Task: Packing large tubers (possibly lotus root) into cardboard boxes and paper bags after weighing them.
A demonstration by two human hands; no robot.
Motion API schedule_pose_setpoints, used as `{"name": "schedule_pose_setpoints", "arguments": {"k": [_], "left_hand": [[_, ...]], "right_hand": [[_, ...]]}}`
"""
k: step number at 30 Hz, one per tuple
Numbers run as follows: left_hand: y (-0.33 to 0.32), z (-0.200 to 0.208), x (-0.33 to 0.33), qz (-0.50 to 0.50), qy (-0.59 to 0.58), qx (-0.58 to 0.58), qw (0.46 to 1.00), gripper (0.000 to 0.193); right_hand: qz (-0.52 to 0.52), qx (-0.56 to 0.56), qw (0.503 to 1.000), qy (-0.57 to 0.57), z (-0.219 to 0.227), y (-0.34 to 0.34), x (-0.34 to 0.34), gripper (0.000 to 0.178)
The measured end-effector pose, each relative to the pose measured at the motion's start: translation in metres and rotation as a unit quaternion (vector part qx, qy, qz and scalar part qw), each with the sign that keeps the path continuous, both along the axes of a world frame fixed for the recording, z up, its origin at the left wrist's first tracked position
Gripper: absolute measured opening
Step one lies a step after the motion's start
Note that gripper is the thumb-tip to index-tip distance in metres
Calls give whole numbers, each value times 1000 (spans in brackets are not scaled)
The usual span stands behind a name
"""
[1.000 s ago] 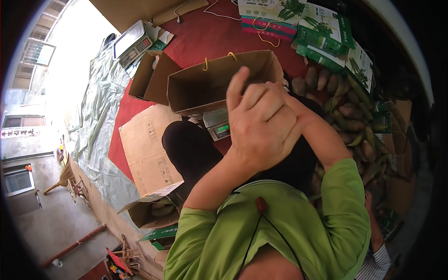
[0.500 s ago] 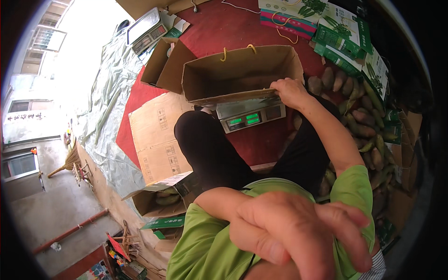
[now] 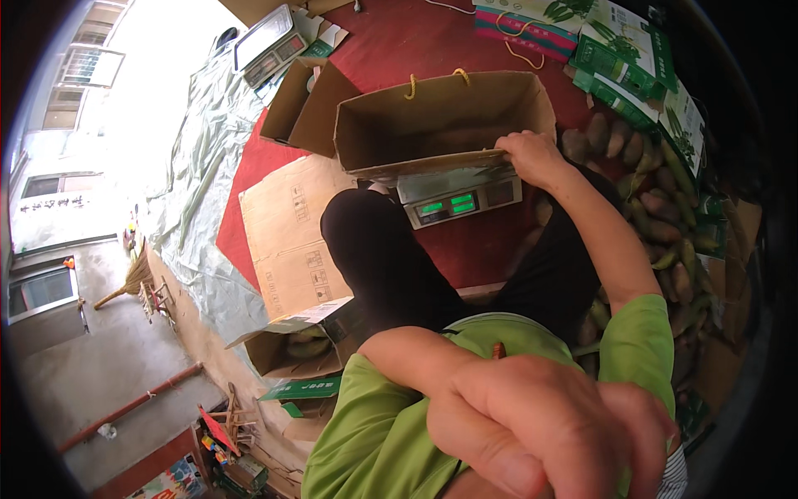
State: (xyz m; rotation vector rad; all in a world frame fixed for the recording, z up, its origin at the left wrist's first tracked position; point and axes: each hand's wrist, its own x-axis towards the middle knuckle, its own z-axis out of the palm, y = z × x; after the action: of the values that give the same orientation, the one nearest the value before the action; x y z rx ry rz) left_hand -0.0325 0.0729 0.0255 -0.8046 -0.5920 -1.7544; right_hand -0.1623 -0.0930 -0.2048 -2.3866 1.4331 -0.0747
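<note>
The right hand [image 3: 532,158] grips the upward-opening box [image 3: 449,104], upper centre, long axis left-to-right; the left hand's [image 3: 544,416] grip, lower centre, is unclear.

Lime Green Above, Black Below

The person wears a lime-green shirt [image 3: 362,432], plain and softly creased, with a thin, paler edge at its hem. The short right sleeve [image 3: 638,341] is loose and leaves the forearm uncovered. A small reddish-brown pendant [image 3: 499,350] shows against the chest, and a thin dark cord [image 3: 453,471] lies near the neckline, partly hidden. The trousers [image 3: 378,258] are solid black. Both hands are bare; the left [image 3: 540,416] looks blurred, the right [image 3: 532,156] sharper.
</note>
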Motion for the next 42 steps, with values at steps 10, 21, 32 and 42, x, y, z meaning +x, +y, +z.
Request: {"name": "schedule_pose_setpoints", "arguments": {"k": [10, 21, 32, 42], "left_hand": [[24, 6, -44, 94, 154, 108, 978, 40], [-24, -18, -26, 111, 42, -34, 992, 32], [-1, -4, -29, 214, -6, 103, 971, 40], [-53, -96, 14, -89, -132, 242, 957, 46]], "right_hand": [[-7, 3, 1000, -7, -4, 0, -1, 14], [-5, -13, 1000, -17, -4, 0, -1, 14], [-20, 22, 1000, -2, 2, -1, -3, 11], [-11, -8, 995, -99, 65, 24, 13, 18]]}}
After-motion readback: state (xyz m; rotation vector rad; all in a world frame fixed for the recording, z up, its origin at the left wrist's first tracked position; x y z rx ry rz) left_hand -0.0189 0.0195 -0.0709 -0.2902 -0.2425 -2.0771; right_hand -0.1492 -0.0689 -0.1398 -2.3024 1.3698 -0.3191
